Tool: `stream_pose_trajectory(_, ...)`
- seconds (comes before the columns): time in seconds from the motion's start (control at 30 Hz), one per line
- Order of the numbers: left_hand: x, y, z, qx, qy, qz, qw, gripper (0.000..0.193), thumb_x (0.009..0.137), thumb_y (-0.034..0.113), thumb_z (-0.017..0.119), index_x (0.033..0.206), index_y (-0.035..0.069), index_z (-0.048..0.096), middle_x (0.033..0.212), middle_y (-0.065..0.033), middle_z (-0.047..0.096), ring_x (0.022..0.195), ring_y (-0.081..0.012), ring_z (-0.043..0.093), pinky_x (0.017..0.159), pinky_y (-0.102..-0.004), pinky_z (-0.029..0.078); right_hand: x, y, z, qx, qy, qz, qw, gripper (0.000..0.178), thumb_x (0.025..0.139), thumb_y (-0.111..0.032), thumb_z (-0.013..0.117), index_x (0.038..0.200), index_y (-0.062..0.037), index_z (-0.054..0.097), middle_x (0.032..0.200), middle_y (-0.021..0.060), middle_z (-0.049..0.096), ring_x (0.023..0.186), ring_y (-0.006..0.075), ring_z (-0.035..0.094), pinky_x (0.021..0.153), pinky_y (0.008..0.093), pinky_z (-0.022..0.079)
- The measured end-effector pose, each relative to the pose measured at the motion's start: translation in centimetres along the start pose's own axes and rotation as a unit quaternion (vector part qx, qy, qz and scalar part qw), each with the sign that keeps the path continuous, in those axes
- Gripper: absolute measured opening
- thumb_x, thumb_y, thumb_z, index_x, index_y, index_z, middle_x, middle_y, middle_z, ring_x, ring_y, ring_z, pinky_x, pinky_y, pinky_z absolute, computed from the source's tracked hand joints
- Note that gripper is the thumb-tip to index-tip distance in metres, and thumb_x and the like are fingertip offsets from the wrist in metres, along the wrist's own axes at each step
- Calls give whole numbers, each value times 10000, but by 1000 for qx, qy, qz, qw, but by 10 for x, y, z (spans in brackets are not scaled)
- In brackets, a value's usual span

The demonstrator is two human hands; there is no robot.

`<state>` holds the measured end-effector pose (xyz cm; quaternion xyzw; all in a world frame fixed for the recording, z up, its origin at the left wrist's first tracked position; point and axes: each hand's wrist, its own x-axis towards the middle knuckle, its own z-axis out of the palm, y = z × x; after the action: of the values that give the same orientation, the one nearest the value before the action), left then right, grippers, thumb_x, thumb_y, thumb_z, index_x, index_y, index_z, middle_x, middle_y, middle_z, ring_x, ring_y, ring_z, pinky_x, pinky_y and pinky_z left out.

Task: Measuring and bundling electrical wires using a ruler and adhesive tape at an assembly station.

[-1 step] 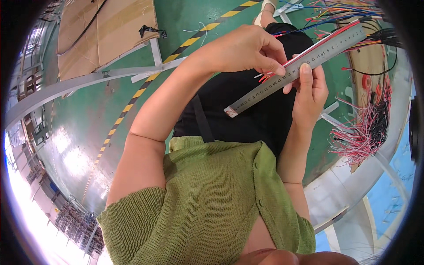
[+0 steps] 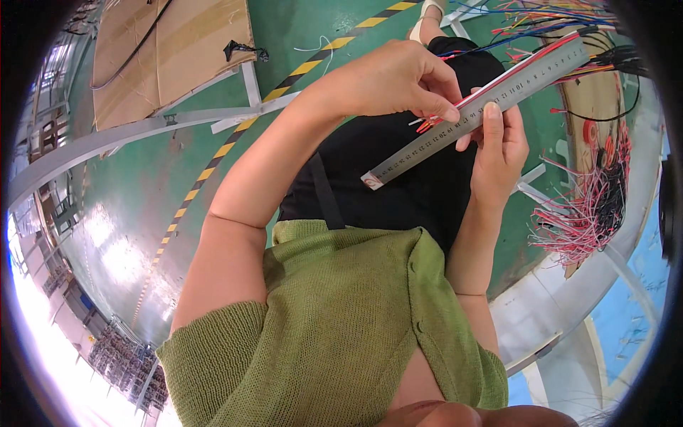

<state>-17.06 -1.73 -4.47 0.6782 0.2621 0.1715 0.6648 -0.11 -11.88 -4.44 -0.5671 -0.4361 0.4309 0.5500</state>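
A steel ruler (image 2: 427,146) slants across my lap, its far end up to the right and its near end down to the left. My right hand (image 2: 502,146) grips it near the middle from below, thumb flat on the marked face. Along the ruler's upper edge run thin red and white wires (image 2: 530,64). My left hand (image 2: 420,84) closes over these wires, thumb and fingers pinching them at the ruler's edge. Loose red and white wire tips (image 2: 428,126) poke out just past the left fingertips. The far wire ends meet a dark bundle at the upper right.
Coloured wires (image 2: 562,27) spread out at the upper right. A thick red, white and black wire bunch (image 2: 587,210) hangs farther down. Cardboard (image 2: 199,64) lies at the upper left above a curved metal rail (image 2: 78,156). Yellow-black tape (image 2: 222,151) crosses the green floor.
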Motion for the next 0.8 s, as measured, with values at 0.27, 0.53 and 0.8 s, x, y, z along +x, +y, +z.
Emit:
stream_pose_trajectory(0.27, 2, 1, 0, 2, -19, -14, 1000, 209, 836, 193, 736, 910, -1, 713, 678, -22, 635, 619, -77, 562, 612, -238, 475, -2, -1, 2, -3, 9, 1, 1000, 303, 1022, -207, 472, 1146, 47, 579, 828, 45, 621, 571, 53, 477, 517, 191, 377)
stream_pose_trajectory(0.53, 5, -6, 8, -36, -41, -18, 998, 226, 858, 218, 727, 921, 3, 699, 678, -6, 631, 604, -69, 566, 594, -228, 474, -6, 1, -3, -4, 17, 3, 1000, 297, 1022, -206, 473, 1139, 41, 590, 791, 23, 608, 561, 41, 462, 506, 184, 354)
stream_pose_trajectory(0.8, 4, 0, -1, -7, -25, -19, 999, 200, 846, 194, 736, 889, 0, 716, 670, -8, 638, 603, -54, 561, 593, -219, 463, 0, 0, 3, 3, 16, -5, 1000, 268, 1022, -197, 467, 1105, 28, 586, 775, 17, 595, 552, 36, 451, 502, 183, 349)
